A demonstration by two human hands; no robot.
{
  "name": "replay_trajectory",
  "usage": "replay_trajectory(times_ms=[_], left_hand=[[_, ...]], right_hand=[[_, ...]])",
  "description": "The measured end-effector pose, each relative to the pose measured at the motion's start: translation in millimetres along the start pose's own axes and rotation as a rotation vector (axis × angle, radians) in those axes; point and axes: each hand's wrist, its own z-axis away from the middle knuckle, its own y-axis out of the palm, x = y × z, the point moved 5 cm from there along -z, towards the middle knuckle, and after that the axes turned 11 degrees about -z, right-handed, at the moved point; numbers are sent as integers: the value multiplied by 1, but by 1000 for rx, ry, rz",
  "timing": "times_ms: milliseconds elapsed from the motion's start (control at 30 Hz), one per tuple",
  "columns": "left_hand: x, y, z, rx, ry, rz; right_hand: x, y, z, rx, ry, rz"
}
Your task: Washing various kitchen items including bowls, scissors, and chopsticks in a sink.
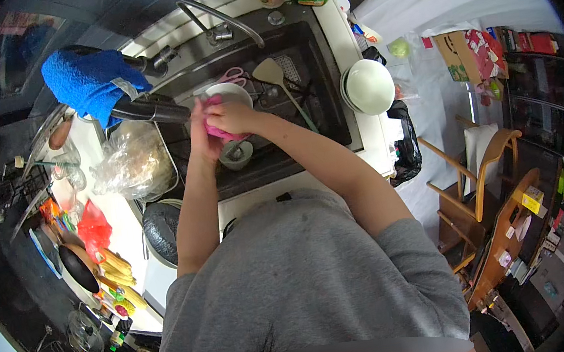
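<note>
Over the sink (281,173), my right hand (232,118) grips a bright pink cloth (217,131). My left hand (202,130) is against the cloth's other side, fingers pointing away from me. A thin utensil seems to stick out below the cloth, but most of it is hidden. Just beyond my hands is a white bowl (233,92), partly covered by them. Nearer me sits a small bowl (236,156) with something in it. Pink-handled scissors (233,75) and a spatula with a pale blade (268,72) lie in the sink.
A curved metal faucet (222,18) reaches over the sink. Stacked white bowls (370,86) stand on the right ledge. At left, a blue towel (89,86) drapes over a black tubular fixture, above a clear plastic bag (134,161). A dark pan (162,231) lies nearer me.
</note>
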Motion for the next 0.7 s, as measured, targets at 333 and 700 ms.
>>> replay_trajectory(times_ms=[333, 700], left_hand=[[-9, -35, -21, -379, 249, -787], [58, -41, -32, 103, -275, 641]], right_hand=[[12, -43, 50, 310, 273, 451], [48, -73, 93, -252, -413, 86]])
